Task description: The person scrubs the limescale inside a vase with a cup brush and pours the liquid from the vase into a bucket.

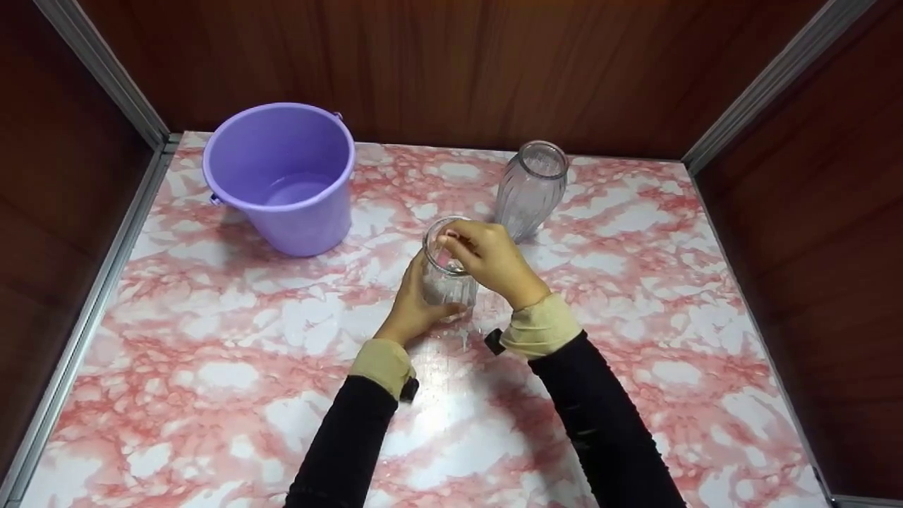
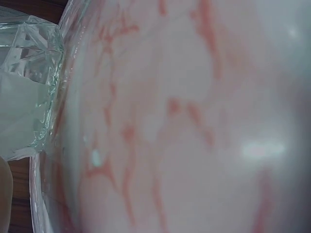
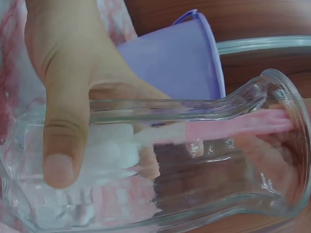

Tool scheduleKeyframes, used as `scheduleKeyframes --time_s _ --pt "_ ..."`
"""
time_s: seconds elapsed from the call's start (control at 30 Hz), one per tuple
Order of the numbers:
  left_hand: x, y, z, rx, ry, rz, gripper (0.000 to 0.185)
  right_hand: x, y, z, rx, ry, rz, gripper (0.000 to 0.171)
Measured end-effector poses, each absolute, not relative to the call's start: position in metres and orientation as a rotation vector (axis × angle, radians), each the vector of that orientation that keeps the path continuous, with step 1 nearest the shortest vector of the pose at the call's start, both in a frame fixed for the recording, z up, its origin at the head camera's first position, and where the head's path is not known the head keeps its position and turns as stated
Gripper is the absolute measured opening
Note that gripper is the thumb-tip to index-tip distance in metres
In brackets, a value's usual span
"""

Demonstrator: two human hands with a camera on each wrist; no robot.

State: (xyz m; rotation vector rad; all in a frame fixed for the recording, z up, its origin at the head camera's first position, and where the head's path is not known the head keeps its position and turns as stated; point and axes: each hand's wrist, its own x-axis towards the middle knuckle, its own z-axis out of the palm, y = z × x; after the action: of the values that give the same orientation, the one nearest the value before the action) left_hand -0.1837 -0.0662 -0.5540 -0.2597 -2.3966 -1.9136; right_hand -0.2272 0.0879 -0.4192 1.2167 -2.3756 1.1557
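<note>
A clear ribbed glass vase (image 1: 451, 288) stands upright in front of me, and my left hand (image 1: 415, 305) grips it low down from the left, the thumb across its near side. In the right wrist view, a bottle brush (image 3: 214, 129) with a pink handle and a white head reaches down inside this vase. My right hand (image 1: 499, 262) is at the vase's mouth and pinches the pink handle's top end. The white head (image 3: 104, 150) lies low in the vase, level with the left thumb (image 3: 63, 145). Close up, the left wrist view shows mostly blurred glass and marbled tabletop.
A second ribbed glass vase (image 1: 530, 201) stands just behind my right hand. At the back left is a purple bucket (image 1: 310, 226). Wet drops lie on the red and white marbled table (image 1: 233, 409). Brown wooden panels (image 1: 423, 77) enclose the back and sides.
</note>
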Motion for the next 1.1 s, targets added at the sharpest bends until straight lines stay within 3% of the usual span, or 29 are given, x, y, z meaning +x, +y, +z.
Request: scheduleKeyframes --time_s 0.7,1.1 --pt "-0.183 -0.065 -0.554 -0.222 -2.359 -1.964 0.116 -0.221 0.079 -0.418 1.155 -2.501 0.905 0.017" --pt "-0.183 -0.066 -0.555 -0.239 -2.354 -1.946 0.120 -0.217 0.076 -0.422 1.114 -2.453 0.800 0.009"
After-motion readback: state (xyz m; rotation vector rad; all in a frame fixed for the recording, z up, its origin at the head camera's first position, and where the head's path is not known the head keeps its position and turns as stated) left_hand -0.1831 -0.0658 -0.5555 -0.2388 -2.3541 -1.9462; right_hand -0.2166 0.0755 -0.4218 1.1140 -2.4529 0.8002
